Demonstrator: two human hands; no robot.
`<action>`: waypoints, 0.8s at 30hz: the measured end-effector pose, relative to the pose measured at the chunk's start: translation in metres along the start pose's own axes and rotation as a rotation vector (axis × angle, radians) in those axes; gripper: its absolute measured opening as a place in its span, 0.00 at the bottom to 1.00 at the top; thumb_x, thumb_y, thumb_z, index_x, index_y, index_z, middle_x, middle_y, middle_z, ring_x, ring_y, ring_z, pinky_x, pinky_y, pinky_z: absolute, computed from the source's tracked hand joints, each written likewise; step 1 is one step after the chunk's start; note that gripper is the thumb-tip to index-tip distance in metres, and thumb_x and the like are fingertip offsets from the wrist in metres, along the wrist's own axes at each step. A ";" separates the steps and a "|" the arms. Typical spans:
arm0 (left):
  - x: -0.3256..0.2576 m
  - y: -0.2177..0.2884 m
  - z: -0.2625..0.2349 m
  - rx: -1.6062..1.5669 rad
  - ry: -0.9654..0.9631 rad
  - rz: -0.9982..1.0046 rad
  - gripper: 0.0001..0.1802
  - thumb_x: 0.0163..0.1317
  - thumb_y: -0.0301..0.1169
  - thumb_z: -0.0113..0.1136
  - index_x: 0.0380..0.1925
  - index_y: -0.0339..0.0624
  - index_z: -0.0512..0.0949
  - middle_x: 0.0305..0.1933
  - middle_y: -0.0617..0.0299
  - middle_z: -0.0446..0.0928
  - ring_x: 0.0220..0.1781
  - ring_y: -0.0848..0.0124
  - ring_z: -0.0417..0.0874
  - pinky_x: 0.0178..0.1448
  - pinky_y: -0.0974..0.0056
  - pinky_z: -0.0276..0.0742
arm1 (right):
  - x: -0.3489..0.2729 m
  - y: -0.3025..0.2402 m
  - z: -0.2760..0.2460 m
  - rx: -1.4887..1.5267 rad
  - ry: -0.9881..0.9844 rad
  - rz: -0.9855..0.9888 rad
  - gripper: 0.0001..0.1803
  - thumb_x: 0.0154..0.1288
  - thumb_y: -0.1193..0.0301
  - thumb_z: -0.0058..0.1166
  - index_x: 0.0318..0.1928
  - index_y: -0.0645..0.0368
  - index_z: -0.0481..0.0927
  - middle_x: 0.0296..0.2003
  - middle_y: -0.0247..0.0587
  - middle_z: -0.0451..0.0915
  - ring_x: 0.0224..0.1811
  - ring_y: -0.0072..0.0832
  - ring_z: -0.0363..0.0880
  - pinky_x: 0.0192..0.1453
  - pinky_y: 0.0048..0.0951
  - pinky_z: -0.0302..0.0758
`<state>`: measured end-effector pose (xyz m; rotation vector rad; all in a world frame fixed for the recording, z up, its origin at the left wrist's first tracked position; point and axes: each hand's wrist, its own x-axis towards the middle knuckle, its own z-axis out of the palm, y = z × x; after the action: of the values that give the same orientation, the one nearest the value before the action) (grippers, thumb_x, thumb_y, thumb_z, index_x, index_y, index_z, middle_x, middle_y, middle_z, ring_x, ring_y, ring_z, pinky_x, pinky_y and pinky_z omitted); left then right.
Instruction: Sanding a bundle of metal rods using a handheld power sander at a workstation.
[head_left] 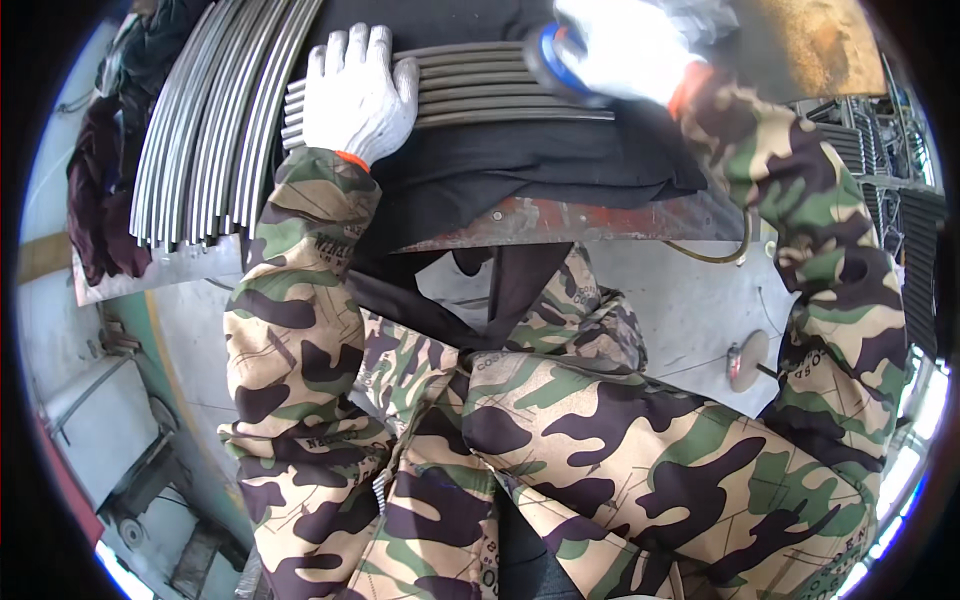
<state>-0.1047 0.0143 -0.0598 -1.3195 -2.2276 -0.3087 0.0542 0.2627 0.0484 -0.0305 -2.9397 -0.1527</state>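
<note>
Near the top of the frame, my gloved left hand (pixel 358 92) lies open and flat on the grey metal strips (pixel 480 90), while my right hand (pixel 625 45) grips a blue-rimmed tool (pixel 550 62) against them.

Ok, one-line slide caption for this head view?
Gloved left hand pins metal strips on dark cloth; right hand holds a blue-rimmed tool.

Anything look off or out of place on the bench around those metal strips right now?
Nothing stands out. The left hand lies flat on a neat row of grey metal strips spread on dark cloth; the right hand holds a blue-rimmed tool against them. A tidy bundle of curved strips lies to the left.
</note>
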 end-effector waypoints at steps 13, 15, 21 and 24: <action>-0.024 -0.038 -0.022 -0.085 -0.114 0.004 0.30 0.74 0.42 0.57 0.66 0.29 0.74 0.70 0.35 0.74 0.72 0.38 0.71 0.80 0.41 0.59 | -0.026 0.004 0.020 -0.079 0.017 -0.058 0.16 0.70 0.59 0.56 0.51 0.54 0.78 0.43 0.49 0.79 0.42 0.49 0.84 0.45 0.51 0.82; -0.025 -0.040 -0.019 -0.101 -0.061 -0.005 0.26 0.72 0.40 0.59 0.62 0.31 0.77 0.66 0.38 0.77 0.70 0.40 0.73 0.79 0.42 0.61 | -0.019 -0.010 0.016 -0.035 -0.011 -0.052 0.16 0.71 0.58 0.55 0.51 0.54 0.78 0.43 0.49 0.79 0.42 0.49 0.85 0.45 0.52 0.83; -0.017 -0.042 -0.013 -0.282 -0.010 -0.069 0.15 0.70 0.32 0.63 0.49 0.32 0.82 0.59 0.42 0.81 0.63 0.45 0.79 0.73 0.46 0.69 | 0.012 -0.035 0.019 -0.034 -0.047 -0.031 0.15 0.71 0.58 0.56 0.50 0.53 0.80 0.42 0.50 0.81 0.43 0.48 0.85 0.46 0.49 0.83; -0.018 -0.042 -0.012 -0.255 0.030 -0.064 0.14 0.70 0.32 0.63 0.48 0.32 0.82 0.58 0.42 0.82 0.62 0.46 0.79 0.71 0.47 0.71 | 0.023 -0.040 0.017 0.011 -0.069 -0.083 0.15 0.70 0.59 0.56 0.52 0.51 0.81 0.44 0.51 0.81 0.46 0.50 0.86 0.48 0.52 0.84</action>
<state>-0.1300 -0.0258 -0.0567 -1.3620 -2.2652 -0.6500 0.0265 0.2247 0.0321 0.0898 -3.0118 -0.1506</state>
